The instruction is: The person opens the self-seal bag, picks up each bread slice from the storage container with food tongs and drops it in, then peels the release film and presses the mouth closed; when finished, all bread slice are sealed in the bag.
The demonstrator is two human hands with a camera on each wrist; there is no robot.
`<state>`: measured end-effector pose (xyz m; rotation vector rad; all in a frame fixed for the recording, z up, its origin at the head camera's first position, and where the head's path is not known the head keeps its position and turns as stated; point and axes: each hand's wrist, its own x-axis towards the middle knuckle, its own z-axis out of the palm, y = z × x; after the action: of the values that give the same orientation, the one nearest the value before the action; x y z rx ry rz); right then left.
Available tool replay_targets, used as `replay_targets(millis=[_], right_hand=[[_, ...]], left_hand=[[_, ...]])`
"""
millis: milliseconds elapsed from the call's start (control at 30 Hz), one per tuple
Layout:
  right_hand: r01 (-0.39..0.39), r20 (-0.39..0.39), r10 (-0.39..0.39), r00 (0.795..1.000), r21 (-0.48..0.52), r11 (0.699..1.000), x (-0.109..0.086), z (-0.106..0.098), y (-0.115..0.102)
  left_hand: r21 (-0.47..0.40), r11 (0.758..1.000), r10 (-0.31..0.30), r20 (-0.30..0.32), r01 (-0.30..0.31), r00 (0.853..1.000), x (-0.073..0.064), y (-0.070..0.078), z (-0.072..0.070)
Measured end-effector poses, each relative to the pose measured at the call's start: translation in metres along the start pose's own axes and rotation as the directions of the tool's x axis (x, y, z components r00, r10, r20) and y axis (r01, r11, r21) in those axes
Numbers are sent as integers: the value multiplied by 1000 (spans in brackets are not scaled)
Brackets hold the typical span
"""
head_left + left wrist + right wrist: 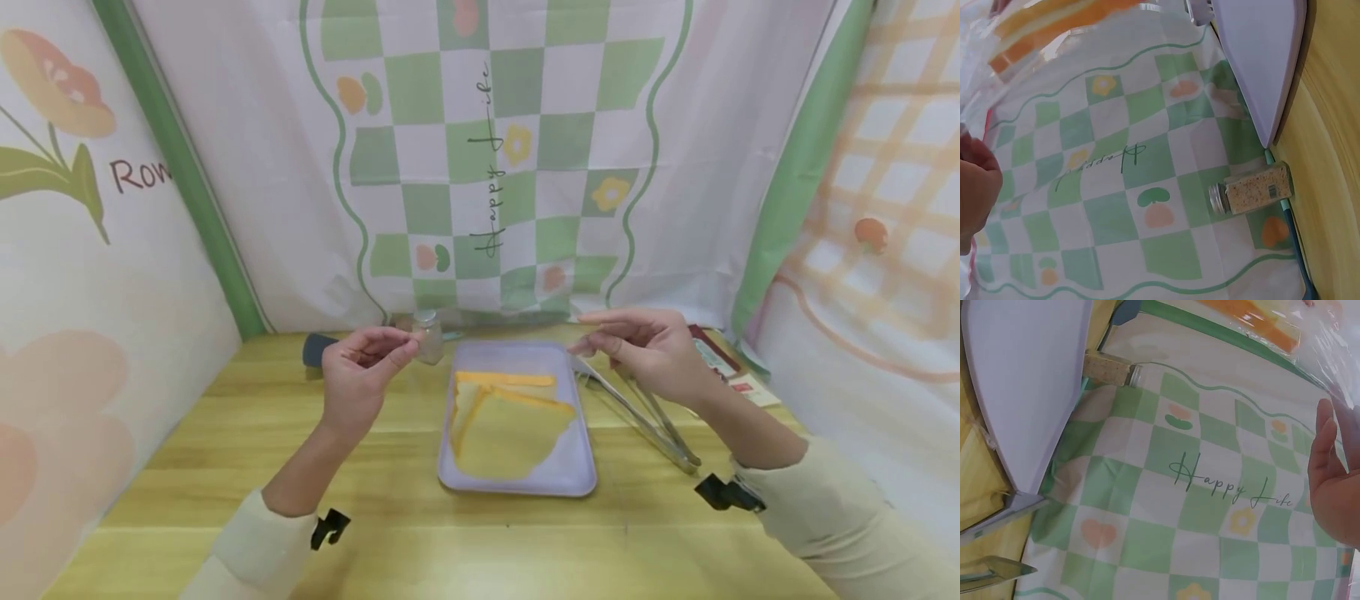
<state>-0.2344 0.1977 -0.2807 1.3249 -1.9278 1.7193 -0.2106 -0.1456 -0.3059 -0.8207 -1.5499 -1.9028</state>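
Observation:
Between my raised hands hangs a clear plastic bag (1329, 356) with bread slices (513, 437) in it, pale with orange crusts. Its film barely shows in the head view, where the slices overlap the lilac tray (581, 479). My left hand (367, 375) pinches one side of the bag between thumb and forefinger. On the other side, the right hand (652, 350) holds the bag near its fingertips, forefinger stretched out. Both wrist views show the orange crusts (1054, 37) through the film, high above the table. The left hand (975, 187) is partly cut off there.
Metal tongs (667, 433) lie right of the tray. A glass jar (1257, 190) of pale grains stands behind the tray, beside a dark blue-handled utensil (317, 350). Cards (716, 354) lie at the back right. A checked curtain (495, 167) closes off the table's far edge.

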Motion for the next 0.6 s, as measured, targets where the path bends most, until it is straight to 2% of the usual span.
replay_targets(millis=[100, 233, 400, 600], right_hand=[[39, 3, -39, 999, 103, 994, 1, -3, -1], [40, 24, -46, 999, 217, 975, -1, -7, -1], [15, 51, -30, 998, 266, 964, 0, -10, -2], [40, 55, -59, 997, 292, 955, 2, -10, -1]], left_hand=[[18, 999, 28, 57, -29, 998, 2, 1, -2], [56, 996, 60, 110, -67, 992, 5, 3, -4], [5, 995, 96, 180, -99, 979, 8, 5, -7], [-47, 984, 179, 262, -172, 948, 11, 7, -11]])
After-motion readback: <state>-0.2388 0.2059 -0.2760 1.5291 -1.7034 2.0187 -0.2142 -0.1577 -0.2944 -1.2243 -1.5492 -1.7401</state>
